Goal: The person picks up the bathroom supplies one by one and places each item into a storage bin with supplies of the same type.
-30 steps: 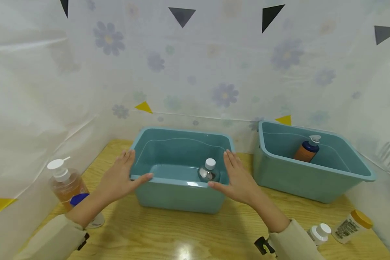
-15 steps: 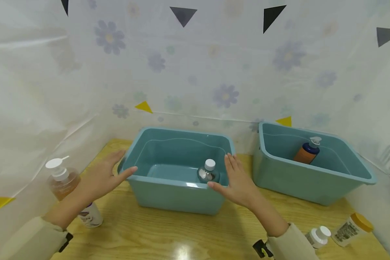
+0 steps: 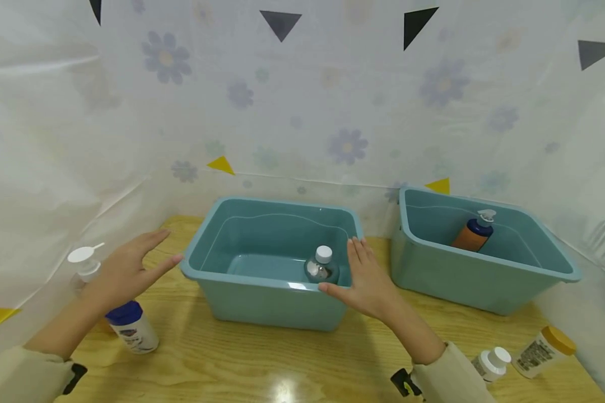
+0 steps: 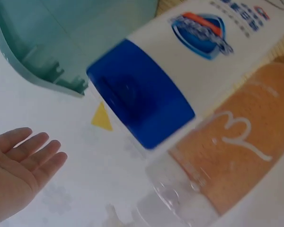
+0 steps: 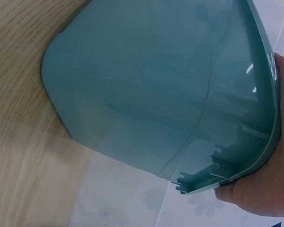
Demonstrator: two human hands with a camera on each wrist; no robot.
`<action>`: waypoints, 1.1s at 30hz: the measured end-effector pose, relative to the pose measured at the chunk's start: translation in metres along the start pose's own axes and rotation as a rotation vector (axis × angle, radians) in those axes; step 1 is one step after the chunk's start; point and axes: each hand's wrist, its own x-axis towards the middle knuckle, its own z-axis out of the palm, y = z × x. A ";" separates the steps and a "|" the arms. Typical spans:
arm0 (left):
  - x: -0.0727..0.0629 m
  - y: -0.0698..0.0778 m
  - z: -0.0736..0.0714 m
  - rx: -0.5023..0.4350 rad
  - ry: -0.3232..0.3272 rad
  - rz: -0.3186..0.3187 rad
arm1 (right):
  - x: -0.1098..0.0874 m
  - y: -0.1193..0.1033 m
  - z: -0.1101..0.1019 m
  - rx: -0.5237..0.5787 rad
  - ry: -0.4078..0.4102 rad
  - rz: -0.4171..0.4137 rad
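Note:
My left hand (image 3: 128, 271) is in the air to the left of the middle blue-green plastic bin (image 3: 272, 305), fingers extended and thumb apart, touching nothing. Just under it stand a white bottle with a blue cap (image 3: 137, 336) and, partly hidden behind the forearm, a pump bottle (image 3: 83, 258); its orange contents (image 4: 241, 146) show in the left wrist view. My right hand (image 3: 369, 282) rests on the bin's front right corner, thumb along the front rim and straight fingers on the right rim. Inside that corner is a clear bottle with a white cap (image 3: 324, 255).
A second bin (image 3: 464, 274) at the right holds an orange bottle with a dark blue top and a pump (image 3: 474, 235). Near the table's right edge are a small white bottle (image 3: 491, 364) and a white bottle with an orange cap (image 3: 544, 350). A flower-patterned sheet (image 3: 292, 101) hangs behind.
My left hand has left the bin's left rim and moved left and slightly down, above the bottles there. The right hand has stayed on the bin's corner.

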 end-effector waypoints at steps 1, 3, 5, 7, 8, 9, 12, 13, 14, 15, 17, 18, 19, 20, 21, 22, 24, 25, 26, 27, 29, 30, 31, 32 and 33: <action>-0.001 -0.003 -0.002 0.004 0.008 -0.001 | 0.000 0.000 0.000 0.000 -0.003 0.002; -0.002 -0.008 -0.004 0.016 0.021 -0.010 | 0.000 0.000 0.000 -0.002 -0.007 0.004; -0.004 -0.013 -0.007 0.016 0.028 -0.019 | 0.001 0.000 0.000 -0.004 -0.011 0.007; -0.005 -0.019 -0.010 0.011 0.045 -0.019 | 0.001 -0.001 0.000 -0.006 -0.013 0.008; -0.005 -0.021 -0.011 0.015 0.054 -0.019 | 0.001 -0.001 0.000 -0.006 -0.013 0.007; -0.005 -0.024 -0.011 0.016 0.066 -0.019 | 0.001 -0.001 0.000 -0.006 -0.014 0.006; -0.005 -0.031 -0.014 0.036 0.105 -0.010 | 0.001 -0.001 -0.001 0.000 -0.016 0.006; -0.006 -0.032 -0.014 0.046 0.116 -0.007 | 0.001 -0.001 -0.001 0.001 -0.017 0.006; -0.006 -0.034 -0.015 0.055 0.127 -0.003 | 0.001 -0.001 -0.001 0.001 -0.017 0.006; -0.007 -0.036 -0.015 0.059 0.138 0.002 | 0.001 -0.001 -0.001 0.000 -0.016 0.005; -0.007 -0.040 -0.017 0.070 0.145 0.008 | 0.001 -0.001 0.000 -0.001 -0.016 0.006; -0.007 -0.042 -0.018 0.077 0.145 0.011 | 0.001 -0.001 0.000 -0.003 -0.016 0.006; -0.007 -0.044 -0.018 0.087 0.142 0.014 | 0.001 -0.001 0.000 -0.006 -0.016 0.006; -0.007 -0.046 -0.019 0.100 0.137 0.013 | 0.000 -0.001 0.001 -0.005 -0.017 0.005; -0.006 -0.048 -0.021 0.113 0.127 0.012 | 0.000 -0.001 0.001 -0.004 -0.017 0.004; -0.006 -0.049 -0.022 0.125 0.117 0.010 | 0.000 -0.001 0.001 -0.004 -0.018 0.003; -0.005 -0.053 -0.025 0.150 0.093 0.001 | 0.000 -0.002 0.001 -0.005 -0.017 0.001; -0.004 -0.055 -0.027 0.158 0.082 -0.006 | 0.000 -0.001 0.001 -0.007 -0.016 0.000; -0.004 -0.057 -0.028 0.165 0.073 -0.018 | 0.000 -0.001 0.001 -0.008 -0.015 -0.001; -0.003 -0.058 -0.029 0.168 0.063 -0.030 | 0.000 -0.001 0.001 -0.010 -0.013 -0.004; -0.003 -0.061 -0.030 0.176 0.048 -0.053 | 0.000 -0.001 0.001 -0.014 -0.010 -0.005; -0.002 -0.062 -0.031 0.177 0.044 -0.062 | 0.000 -0.001 0.001 -0.016 -0.010 -0.006; -0.002 -0.063 -0.031 0.180 0.042 -0.069 | 0.000 -0.001 0.001 -0.017 -0.009 -0.007; -0.002 -0.064 -0.032 0.184 0.039 -0.074 | 0.000 -0.001 0.001 -0.018 -0.007 -0.010; -0.002 -0.064 -0.032 0.185 0.036 -0.076 | 0.000 0.000 0.001 -0.021 -0.005 -0.011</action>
